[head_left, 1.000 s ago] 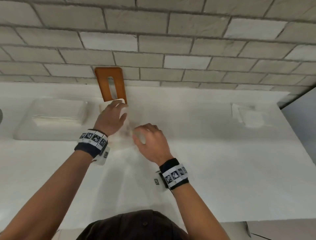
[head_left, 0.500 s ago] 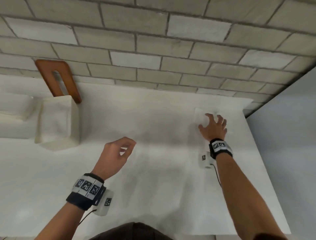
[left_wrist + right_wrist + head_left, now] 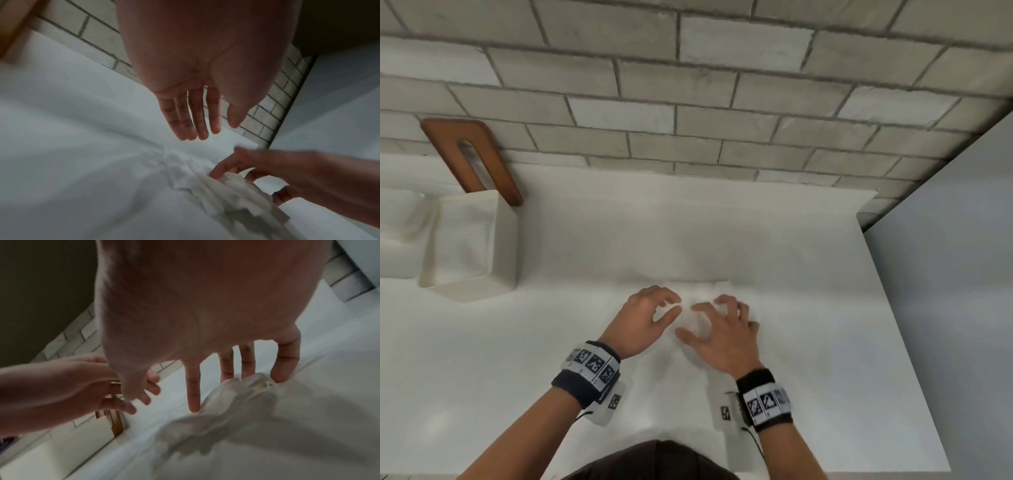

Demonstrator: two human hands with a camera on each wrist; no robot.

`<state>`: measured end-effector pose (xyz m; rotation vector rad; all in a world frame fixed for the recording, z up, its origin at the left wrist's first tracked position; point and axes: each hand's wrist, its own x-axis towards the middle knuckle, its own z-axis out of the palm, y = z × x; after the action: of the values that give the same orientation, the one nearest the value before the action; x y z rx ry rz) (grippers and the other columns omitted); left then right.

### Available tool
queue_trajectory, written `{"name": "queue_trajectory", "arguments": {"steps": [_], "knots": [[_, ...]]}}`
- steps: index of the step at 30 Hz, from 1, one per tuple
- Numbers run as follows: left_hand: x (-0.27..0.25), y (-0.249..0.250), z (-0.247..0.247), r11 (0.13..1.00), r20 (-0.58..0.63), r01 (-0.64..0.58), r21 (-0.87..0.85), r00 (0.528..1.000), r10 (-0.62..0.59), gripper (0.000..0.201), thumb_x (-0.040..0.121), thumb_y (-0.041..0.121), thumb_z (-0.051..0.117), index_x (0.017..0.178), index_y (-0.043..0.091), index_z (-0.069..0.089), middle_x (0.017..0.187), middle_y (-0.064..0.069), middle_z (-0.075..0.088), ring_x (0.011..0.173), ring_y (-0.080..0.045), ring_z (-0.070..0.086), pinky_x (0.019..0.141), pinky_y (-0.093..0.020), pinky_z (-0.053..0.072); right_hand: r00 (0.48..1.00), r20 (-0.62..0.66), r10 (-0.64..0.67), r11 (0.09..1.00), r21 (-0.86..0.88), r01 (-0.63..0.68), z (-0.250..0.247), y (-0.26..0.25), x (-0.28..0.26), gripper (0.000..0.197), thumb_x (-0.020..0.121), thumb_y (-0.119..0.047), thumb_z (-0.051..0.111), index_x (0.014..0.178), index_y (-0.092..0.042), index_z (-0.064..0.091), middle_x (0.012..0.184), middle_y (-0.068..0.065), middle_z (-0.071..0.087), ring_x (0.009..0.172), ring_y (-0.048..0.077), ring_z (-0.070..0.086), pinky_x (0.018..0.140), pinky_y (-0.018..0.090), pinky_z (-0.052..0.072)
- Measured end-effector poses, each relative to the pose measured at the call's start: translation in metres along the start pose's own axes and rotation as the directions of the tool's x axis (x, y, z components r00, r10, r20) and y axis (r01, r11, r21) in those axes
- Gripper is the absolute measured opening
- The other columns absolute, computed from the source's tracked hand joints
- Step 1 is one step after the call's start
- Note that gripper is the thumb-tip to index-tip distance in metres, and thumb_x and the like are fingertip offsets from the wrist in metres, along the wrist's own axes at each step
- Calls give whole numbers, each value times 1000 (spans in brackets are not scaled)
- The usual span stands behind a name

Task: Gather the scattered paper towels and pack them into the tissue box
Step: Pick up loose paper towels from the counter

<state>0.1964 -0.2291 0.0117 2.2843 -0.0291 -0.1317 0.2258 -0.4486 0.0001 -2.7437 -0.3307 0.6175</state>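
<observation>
A crumpled white paper towel [image 3: 702,291] lies on the white counter [image 3: 791,342] near its middle. My right hand [image 3: 698,318] has spread, fairly straight fingers pressing down on the paper towel [image 3: 226,402]. My left hand [image 3: 671,303] hovers just left of the paper towel [image 3: 216,186], fingers relaxed and holding nothing. The white tissue box [image 3: 506,246] stands at the left, its top uncovered with white paper showing inside. Its brown wooden lid [image 3: 472,157], with a slot in it, leans on the wall behind the box.
A brick wall [image 3: 688,120] runs along the back of the counter. A grey panel [image 3: 945,274] borders the counter's right edge. A white tray-like container [image 3: 397,240] sits left of the box, cut off by the frame.
My right hand has come from the far right back corner to the middle of the counter, bringing the paper towel along. My left hand has moved right to meet it.
</observation>
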Motion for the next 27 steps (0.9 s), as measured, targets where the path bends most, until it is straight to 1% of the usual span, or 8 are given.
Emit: {"name": "queue_trajectory", "arguments": {"steps": [2,5,8,12,17,21,24,27], "knots": [[2,4,11,998,-13,-40,43,999,40,17,104,40,64,118,35,71,113,22,62,107,-2,56,89,-20,48,1000,7,22,996,90,-22,6,-5,-14,69,84,-97,36,131,-51,56,138,-17,37,133,16,26,109,51,35],[1,6,19,998,8,-25,53,1000,25,17,104,36,65,119,34,71,112,21,61,108,-2,53,93,-26,50,997,-80,8,983,186,7,17,4,-20,15,100,-51,60,113,-43,59,119,-19,54,122,20,43,95,45,38],[-4,12,16,997,78,-61,-38,995,64,25,102,43,68,127,40,67,124,26,62,123,1,52,106,-29,48,983,-155,-95,903,402,151,4,12,-30,18,99,-22,73,96,-36,61,92,-15,67,92,12,63,86,40,50],[-13,43,-7,932,207,-76,-355,966,158,30,93,39,82,118,26,72,138,15,67,140,-6,53,115,-20,40,950,-197,-244,613,728,308,-55,9,-58,16,99,-6,77,96,-19,67,95,-7,70,77,11,66,72,26,50],[-15,60,-19,786,-10,-25,-617,1000,24,20,92,15,82,101,3,68,101,-6,79,92,-18,73,84,-37,56,950,-299,-92,427,850,309,-79,16,-57,29,96,-5,80,119,-14,64,106,17,65,94,23,70,85,36,58],[-16,62,-20,789,-147,-35,-614,987,-71,25,93,15,82,113,17,68,94,-7,80,83,-21,75,71,-35,57,976,-209,-53,357,909,214,-68,8,-60,39,90,-13,88,122,-19,66,109,18,73,96,35,78,84,42,60],[-21,60,-24,873,-184,23,-487,975,-128,25,92,21,84,111,25,68,55,7,56,52,-14,56,50,-28,49,979,-201,-32,422,885,196,-61,7,-62,47,78,-13,97,116,-26,72,96,11,72,80,22,72,80,34,59],[-26,53,-30,879,-197,73,-471,963,-186,18,96,28,81,111,29,71,55,1,38,45,-18,45,48,-27,45,981,-188,-54,462,866,191,-56,11,-62,56,69,-11,102,115,-25,73,95,10,74,74,19,68,78,29,60]]}}
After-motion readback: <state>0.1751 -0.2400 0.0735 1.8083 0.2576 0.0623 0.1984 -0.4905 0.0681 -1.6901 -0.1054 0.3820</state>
